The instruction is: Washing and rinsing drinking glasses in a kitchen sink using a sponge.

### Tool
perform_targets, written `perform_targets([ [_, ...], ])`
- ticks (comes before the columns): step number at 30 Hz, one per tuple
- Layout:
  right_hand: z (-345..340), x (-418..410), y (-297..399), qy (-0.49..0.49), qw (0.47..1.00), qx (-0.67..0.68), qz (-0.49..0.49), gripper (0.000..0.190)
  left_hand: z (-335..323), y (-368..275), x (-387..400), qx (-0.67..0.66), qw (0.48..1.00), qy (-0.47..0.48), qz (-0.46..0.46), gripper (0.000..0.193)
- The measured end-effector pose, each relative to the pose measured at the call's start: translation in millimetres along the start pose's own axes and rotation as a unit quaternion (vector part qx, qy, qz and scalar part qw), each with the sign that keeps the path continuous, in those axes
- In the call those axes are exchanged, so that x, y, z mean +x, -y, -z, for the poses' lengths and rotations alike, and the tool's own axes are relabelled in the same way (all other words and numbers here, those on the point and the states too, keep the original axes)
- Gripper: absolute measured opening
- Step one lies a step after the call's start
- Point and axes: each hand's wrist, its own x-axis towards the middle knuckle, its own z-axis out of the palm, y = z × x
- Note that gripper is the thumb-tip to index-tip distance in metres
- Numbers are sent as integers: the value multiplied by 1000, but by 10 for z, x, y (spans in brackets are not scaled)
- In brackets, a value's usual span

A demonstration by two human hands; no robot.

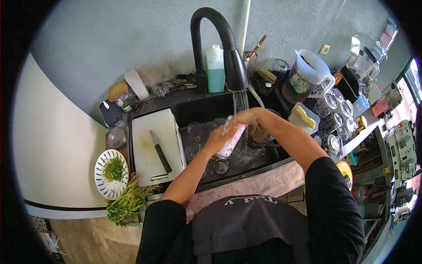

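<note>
Over the dark sink [237, 165], my left hand [220, 139] grips a tall clear glass [230, 145] with pinkish-white residue or foam on it. The glass tilts, its upper end toward the tap. My right hand [244, 118] is at that upper end, directly under the running water [241, 100]; its fingers are partly hidden, and I cannot tell whether they reach inside. The stream falls from a black gooseneck faucet [235, 69]. Several glasses, including one upright glass [221, 166], stand in the basin below. A dark pot [258, 135] with brownish contents is right of my hands.
Left of the basin, a black-handled knife [160, 153] lies on a white cutting board [145, 132]. Beside it are a plate [100, 165] of chopped greens and leafy herbs [127, 206]. A soap bottle [216, 77], a plastic pitcher [296, 87] and upturned glasses [343, 110] line the back and right.
</note>
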Motion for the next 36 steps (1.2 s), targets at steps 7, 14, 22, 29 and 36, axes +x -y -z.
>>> perform_targets([
  [7,175,441,-707,67,995,70,30,25,-21,-524,-165,257,966,30,-27,74],
  [14,-44,488,-855,58,980,185,49,10,-91,-644,-305,192,979,30,-61,65],
  [22,-197,306,-804,59,977,193,62,10,-125,-472,-366,317,945,3,-87,74],
  [29,-224,214,-806,35,967,251,21,8,-107,-685,-365,269,959,85,-21,84],
  [36,-238,148,-733,56,962,262,56,5,-155,-604,-372,274,959,38,-63,74],
])
